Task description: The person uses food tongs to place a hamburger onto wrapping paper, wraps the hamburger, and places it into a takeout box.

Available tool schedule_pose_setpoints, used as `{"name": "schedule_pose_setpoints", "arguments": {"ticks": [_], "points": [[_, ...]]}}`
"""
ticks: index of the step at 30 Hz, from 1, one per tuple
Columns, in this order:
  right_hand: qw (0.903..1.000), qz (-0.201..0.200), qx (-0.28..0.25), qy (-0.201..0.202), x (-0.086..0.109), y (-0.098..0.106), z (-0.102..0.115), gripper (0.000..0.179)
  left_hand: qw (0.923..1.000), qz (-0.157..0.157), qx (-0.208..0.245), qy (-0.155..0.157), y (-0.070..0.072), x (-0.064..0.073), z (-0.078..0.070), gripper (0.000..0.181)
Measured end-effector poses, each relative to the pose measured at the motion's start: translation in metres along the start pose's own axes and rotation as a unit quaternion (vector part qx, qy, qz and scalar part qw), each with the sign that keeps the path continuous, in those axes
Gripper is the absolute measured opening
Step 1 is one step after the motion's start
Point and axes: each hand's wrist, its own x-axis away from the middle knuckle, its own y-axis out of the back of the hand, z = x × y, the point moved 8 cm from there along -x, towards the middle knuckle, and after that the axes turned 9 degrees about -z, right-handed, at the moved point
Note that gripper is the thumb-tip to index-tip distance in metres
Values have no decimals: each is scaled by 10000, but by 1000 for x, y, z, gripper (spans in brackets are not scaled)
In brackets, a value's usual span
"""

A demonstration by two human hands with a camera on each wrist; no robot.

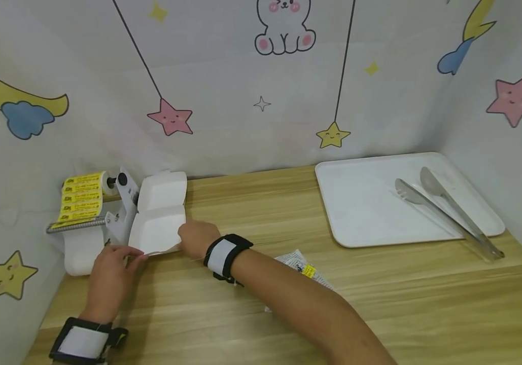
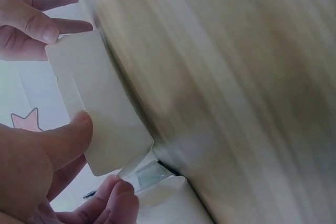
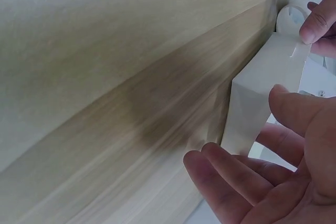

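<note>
A white paper takeout box [image 1: 159,228] stands with its lid [image 1: 164,190] folded back toward the wall. My left hand [image 1: 110,274] pinches the near left corner. In the left wrist view its thumb presses the outside of the box's front wall [image 2: 107,93], near the rim. At the near right corner my right hand [image 1: 198,239] pinches the rim, its thumb outside and index finger behind the wall, while its other fingers spread below beside the box's side [image 3: 249,114].
Left of the box stands a label dispenser [image 1: 126,203] with a roll of yellow labels [image 1: 81,195]. Printed paper with a yellow label [image 1: 298,261] lies partly behind my right forearm. On the right, metal tongs [image 1: 454,213] rest across a white tray [image 1: 356,203], handle end overhanging its near edge.
</note>
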Motion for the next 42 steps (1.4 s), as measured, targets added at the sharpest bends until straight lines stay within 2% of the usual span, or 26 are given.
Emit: {"name": "schedule_pose_setpoints", "arguments": {"ticks": [6,10,13,18,21,27,30,35,38,42], "points": [[10000,21,52,10,5,2,-5,25,9991,332,3,279,-6,2,-1,14],[9999,-12,129,57,12,6,-8,25,9986,467,126,227,-7,3,-3,14],[9997,-33,220,137,19,10,-11,26,9975,615,306,169,-7,4,-10,14],[9992,-71,323,227,37,19,-17,28,9930,1050,497,216,-12,9,-25,14],[9986,-123,436,273,49,22,-21,29,9938,987,512,-20,-11,14,-38,12],[9954,-211,817,457,74,26,-27,29,9948,511,596,-643,-9,26,-60,8],[9932,-123,1023,541,86,29,-27,28,9937,560,604,-759,-11,31,-67,8],[9917,42,1165,547,104,32,-34,27,9887,1106,666,-762,-19,39,-83,9],[9938,143,974,511,116,35,-42,26,9828,1507,803,-709,-25,44,-94,10],[9954,369,754,469,134,42,-52,26,9759,1859,903,-696,-31,52,-109,14]]}}
